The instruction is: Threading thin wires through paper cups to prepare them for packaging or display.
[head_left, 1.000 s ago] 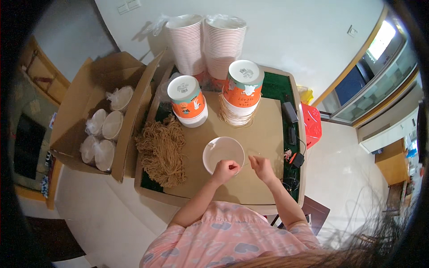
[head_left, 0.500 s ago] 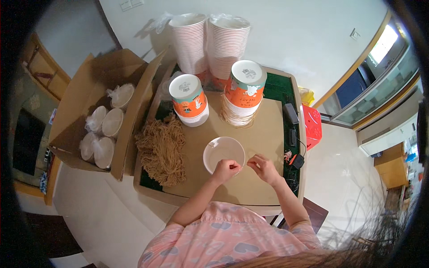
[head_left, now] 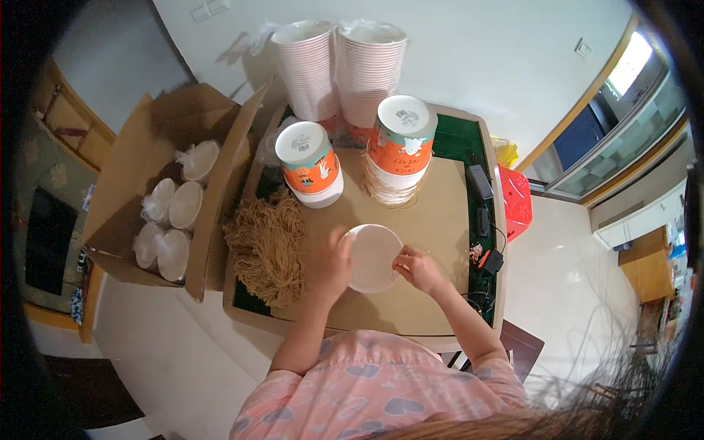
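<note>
A white paper bucket (head_left: pixel 372 257) stands mouth up on the brown board in front of me. At its left side is my left hand (head_left: pixel 334 265), its fingers smeared by motion, so its grip cannot be made out. My right hand (head_left: pixel 419 270) is closed in a pinch at the right rim; what sits between the fingertips is too small to name. Left of the bucket lies a heap of tan twisted cords (head_left: pixel 270 249). Behind stand two upside-down stacks of orange printed paper buckets, a shorter one (head_left: pixel 312 172) and a taller one (head_left: pixel 403 143) with cords hanging round its lower rims.
Tall bagged stacks of white buckets (head_left: pixel 306 73) rise at the back by the wall. A cardboard box (head_left: pixel 213 242) on the left holds several bagged buckets. Black adapters (head_left: pixel 480 182) and cables line the table's right edge, beside a red plastic stool (head_left: pixel 515 202).
My left hand has moved left, from the bucket's front rim to its left side. My right hand has shifted left to the right rim. The pinch of the right hand stays closed.
</note>
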### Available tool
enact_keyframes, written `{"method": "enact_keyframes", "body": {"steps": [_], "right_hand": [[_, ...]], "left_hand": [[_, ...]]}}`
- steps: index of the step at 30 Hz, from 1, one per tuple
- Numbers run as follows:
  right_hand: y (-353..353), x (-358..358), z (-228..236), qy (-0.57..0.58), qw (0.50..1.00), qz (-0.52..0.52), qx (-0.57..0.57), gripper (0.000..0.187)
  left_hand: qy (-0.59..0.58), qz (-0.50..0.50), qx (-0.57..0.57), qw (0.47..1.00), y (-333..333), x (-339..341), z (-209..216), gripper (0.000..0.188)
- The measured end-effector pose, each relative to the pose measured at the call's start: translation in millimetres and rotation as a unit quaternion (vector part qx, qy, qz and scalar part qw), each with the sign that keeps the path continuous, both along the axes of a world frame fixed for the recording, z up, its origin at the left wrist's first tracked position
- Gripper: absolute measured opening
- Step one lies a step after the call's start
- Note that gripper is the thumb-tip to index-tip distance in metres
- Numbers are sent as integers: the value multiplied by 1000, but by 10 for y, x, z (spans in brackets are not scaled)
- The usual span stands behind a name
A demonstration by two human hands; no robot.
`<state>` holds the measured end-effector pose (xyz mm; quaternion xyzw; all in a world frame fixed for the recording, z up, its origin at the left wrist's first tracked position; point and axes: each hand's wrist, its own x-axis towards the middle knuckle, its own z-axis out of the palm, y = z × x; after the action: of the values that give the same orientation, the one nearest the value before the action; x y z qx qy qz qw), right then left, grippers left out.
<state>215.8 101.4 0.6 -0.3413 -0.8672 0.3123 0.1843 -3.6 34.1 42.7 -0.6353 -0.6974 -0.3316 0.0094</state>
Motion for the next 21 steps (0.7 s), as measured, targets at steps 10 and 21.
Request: {"method": "enact_keyframes", "body": {"steps": [10,21], "right_hand": [[-112,37,-102,21,999,-36,-15,5],[-104,20,-121,53,993,-70,-83,6]], "left_hand": [[-276,-154,-264,911,-20,541,-628,14],[-150,-243,-86,955,-82,464,-631,7]]}}
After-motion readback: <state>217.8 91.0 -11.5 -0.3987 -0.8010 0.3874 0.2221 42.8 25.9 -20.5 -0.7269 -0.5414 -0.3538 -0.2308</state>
